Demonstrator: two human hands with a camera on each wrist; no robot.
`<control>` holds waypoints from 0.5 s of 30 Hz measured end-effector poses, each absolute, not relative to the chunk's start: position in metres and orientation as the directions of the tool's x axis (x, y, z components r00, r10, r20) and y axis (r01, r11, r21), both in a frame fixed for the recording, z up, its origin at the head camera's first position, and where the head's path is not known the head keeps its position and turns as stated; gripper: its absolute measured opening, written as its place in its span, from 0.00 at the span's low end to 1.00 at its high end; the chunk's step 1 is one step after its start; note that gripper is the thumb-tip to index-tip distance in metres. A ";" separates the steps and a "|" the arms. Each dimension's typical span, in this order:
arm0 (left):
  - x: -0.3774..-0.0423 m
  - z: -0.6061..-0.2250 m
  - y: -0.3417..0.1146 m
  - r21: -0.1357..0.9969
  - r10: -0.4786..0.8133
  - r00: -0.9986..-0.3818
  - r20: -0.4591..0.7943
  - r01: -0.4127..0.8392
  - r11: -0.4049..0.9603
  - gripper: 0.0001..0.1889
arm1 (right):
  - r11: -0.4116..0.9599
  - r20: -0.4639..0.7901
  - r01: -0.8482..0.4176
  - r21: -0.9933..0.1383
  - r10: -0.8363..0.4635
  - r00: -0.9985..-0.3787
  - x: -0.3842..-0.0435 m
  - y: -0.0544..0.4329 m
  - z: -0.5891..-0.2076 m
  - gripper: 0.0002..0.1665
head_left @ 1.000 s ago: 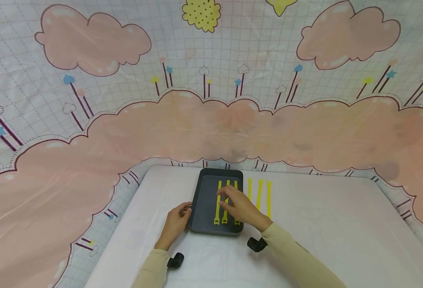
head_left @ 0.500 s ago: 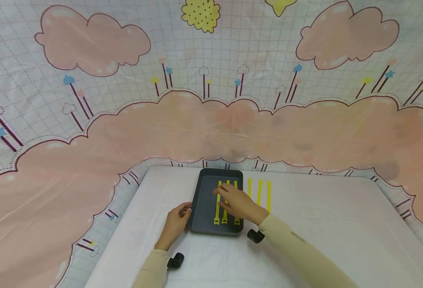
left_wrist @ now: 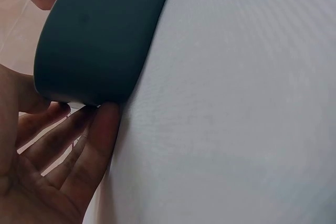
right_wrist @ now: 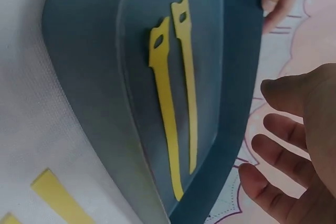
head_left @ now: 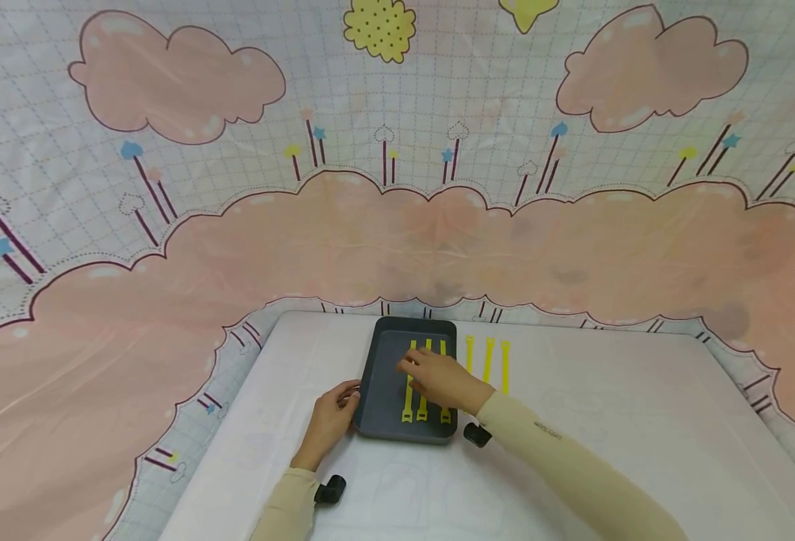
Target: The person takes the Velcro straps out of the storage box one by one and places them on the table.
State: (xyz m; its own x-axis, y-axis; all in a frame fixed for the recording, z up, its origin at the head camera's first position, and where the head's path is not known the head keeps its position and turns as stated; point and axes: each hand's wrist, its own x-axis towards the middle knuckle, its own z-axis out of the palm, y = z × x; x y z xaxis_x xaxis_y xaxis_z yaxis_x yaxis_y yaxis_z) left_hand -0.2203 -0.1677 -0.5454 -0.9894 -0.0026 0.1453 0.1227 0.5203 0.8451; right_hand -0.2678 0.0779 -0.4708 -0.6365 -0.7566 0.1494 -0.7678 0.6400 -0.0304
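Pink clouds and small coloured shapes cover the cloth [head_left: 370, 240] behind and around a white table [head_left: 607, 398]. On the table sits a dark grey tray [head_left: 380, 398], longer from front to back than across, well away from the table's right edge. 3 yellow straps [head_left: 408, 402] lie in the tray, side by side and roughly lengthwise, their slotted heads toward the person. 3 more yellow straps [head_left: 505, 368] lie on the table just beside the tray's right wall, their visible wide ends pointing away from the person.

The left hand [head_left: 333, 413] is at the tray's left side. Its fingers are loosely extended, with tips touching the tray; I cannot tell whether the thumb pinches the rim.

The right hand [head_left: 445, 379] is above the tray, reaching across from the right and hiding parts of the straps below. The right wrist view shows its thumb and 3 fingers spaced apart and slightly bent, holding nothing, clear of the 2 tray straps visible there.

2 beige sleeves [head_left: 566, 466] cover the arms, and a small black camera [head_left: 330, 489] sits at each wrist.
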 end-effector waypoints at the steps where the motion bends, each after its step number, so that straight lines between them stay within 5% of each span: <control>1: -0.220 -0.545 -0.168 0.845 -0.003 -0.989 0.145 0.122 0.521 0.15 | 0.635 0.147 -0.772 -0.009 -0.763 -0.629 -0.268 0.077 -0.471 0.18; 15: -0.220 -0.544 -0.166 0.841 -0.007 -0.989 0.147 0.122 0.528 0.15 | 0.587 0.093 -0.777 0.227 -0.807 -0.583 -0.280 0.063 -0.485 0.16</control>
